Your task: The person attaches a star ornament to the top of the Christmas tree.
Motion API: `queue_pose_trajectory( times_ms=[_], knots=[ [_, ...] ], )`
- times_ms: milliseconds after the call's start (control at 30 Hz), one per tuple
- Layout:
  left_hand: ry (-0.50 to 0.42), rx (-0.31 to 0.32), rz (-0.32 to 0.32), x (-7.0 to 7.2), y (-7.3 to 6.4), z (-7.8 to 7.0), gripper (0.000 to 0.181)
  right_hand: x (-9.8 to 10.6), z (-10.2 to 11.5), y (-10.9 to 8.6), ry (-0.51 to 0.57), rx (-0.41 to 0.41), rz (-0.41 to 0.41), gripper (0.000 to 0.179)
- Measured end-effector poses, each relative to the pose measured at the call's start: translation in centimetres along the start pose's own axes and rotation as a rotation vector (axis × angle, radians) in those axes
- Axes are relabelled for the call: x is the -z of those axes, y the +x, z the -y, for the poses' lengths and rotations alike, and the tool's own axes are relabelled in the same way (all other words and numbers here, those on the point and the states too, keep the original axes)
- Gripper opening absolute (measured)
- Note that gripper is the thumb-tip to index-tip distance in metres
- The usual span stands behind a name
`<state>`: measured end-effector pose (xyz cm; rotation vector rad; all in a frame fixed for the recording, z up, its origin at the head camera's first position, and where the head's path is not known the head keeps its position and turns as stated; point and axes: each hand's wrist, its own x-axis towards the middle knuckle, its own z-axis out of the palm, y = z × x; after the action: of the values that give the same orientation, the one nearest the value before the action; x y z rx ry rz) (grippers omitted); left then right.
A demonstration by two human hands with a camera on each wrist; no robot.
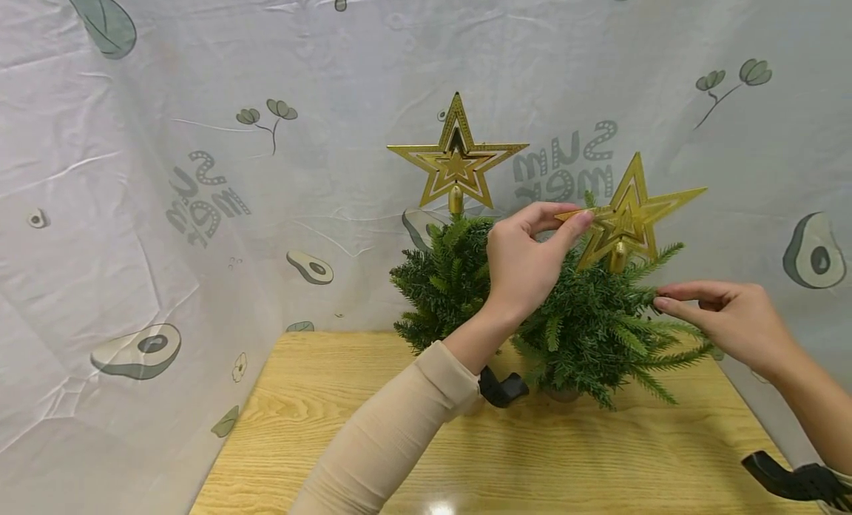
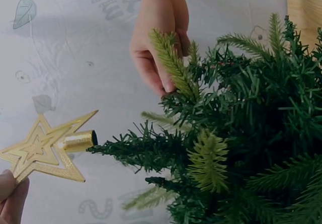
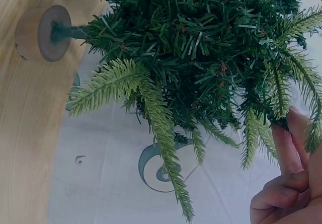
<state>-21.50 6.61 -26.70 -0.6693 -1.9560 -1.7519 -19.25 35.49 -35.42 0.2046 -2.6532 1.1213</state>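
Note:
My left hand pinches one point of a gold tree-topper star between thumb and fingers. The star leans above the right-hand small artificial Christmas tree. In the left wrist view, the mouth of the star's hollow socket meets the tip of the tree's top branch. On the tree's right side, my right hand pinches the end of a side branch. That tree stands on a round wooden base.
A second small tree stands behind my left forearm, topped upright by another gold star. Both trees are on a wood-grain table, near its back edge. A pale printed curtain hangs close behind and at the sides.

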Motion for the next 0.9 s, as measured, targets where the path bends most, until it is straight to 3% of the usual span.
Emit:
queue_pose_trajectory(
  times_ms=[200, 367, 900],
  knots=[
    [0.016, -0.001, 0.001, -0.7, 0.8, -0.2, 0.024, 0.1, -0.1, 0.0, -0.005, -0.005, 0.0, 0.037],
    [0.03, -0.012, -0.033, -1.1, 1.4, -0.1, 0.02, 0.0, -0.2, 0.0, -0.007, -0.004, 0.005, 0.038],
    [0.083, 0.032, -0.072, -1.8, 2.5, 0.7, 0.021, 0.0, -0.1, 0.0, -0.01, -0.001, 0.003, 0.036]
  ],
)
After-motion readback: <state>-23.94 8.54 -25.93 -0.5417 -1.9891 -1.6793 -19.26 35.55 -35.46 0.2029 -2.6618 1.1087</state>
